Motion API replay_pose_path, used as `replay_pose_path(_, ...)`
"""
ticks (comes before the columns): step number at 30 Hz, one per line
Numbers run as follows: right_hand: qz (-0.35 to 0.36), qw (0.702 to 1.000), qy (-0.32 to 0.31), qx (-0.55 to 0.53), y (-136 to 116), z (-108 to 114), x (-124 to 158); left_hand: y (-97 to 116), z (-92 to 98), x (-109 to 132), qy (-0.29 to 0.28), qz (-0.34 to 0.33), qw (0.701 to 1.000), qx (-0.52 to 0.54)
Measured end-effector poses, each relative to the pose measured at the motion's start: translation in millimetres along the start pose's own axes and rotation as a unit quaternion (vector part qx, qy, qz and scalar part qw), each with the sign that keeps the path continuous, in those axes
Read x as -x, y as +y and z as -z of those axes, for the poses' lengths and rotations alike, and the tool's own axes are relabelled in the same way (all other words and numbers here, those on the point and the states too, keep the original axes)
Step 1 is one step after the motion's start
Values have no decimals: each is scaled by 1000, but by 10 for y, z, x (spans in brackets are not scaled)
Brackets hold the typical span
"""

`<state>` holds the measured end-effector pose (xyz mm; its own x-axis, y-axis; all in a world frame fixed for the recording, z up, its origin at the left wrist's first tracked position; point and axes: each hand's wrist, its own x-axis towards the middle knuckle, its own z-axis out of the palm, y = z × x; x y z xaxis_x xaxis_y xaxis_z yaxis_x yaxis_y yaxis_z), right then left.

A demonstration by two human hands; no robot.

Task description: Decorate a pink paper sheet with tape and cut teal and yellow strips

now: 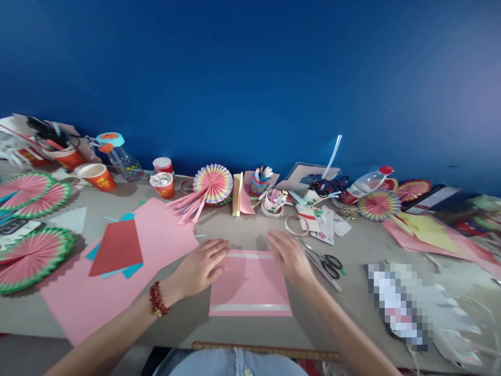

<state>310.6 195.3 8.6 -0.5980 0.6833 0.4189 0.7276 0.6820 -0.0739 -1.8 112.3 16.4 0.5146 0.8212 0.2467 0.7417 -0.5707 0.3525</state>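
Note:
A pink paper sheet (250, 279) lies flat in front of me, with a whitish strip like tape (252, 308) along its near edge and another along its far edge. My left hand (203, 267) is at the sheet's upper left, fingers stretched out. At the upper right corner is my right hand (287, 256), its fingers also extended. Neither hand holds anything; whether the fingertips press on the paper I cannot tell. Just right of my right hand lie black-handled scissors (329, 263) and a slim pale stick (326, 274).
Left of me, red paper (119, 248) and blue pieces rest on a large pink sheet (164, 230). Folded paper fans (213, 183) and paper cups (162, 185) stand along the wall. A tape roll (296, 224) and plastic bottle (368, 183) are rightward; a blurred phone-like object (397, 305) lies near right.

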Motion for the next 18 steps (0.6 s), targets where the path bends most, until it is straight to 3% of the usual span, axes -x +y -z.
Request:
replay_pose_path(2, 66, 994, -86, -33, -282, -69, 116, 77, -106, -83, -46, -54, 997, -15)
replay_pose_path(6, 76, 986, -147, -20, -496, -159, 236, 90, -290, -141, -81, -82, 992, -42)
replay_pose_path(11, 80, 983, -164, 8, -309, -131, 364, -76, -218, 235, -61, -34, 993, -93)
replay_pose_path(14, 45, 986, -154, 34, -162, -110, 521, -125, -108, 487, -48, 17, 992, -118)
replay_pose_path(18, -4, 989, -137, 58, -42, -119, 667, -95, -63, 529, -37, 50, 991, -123)
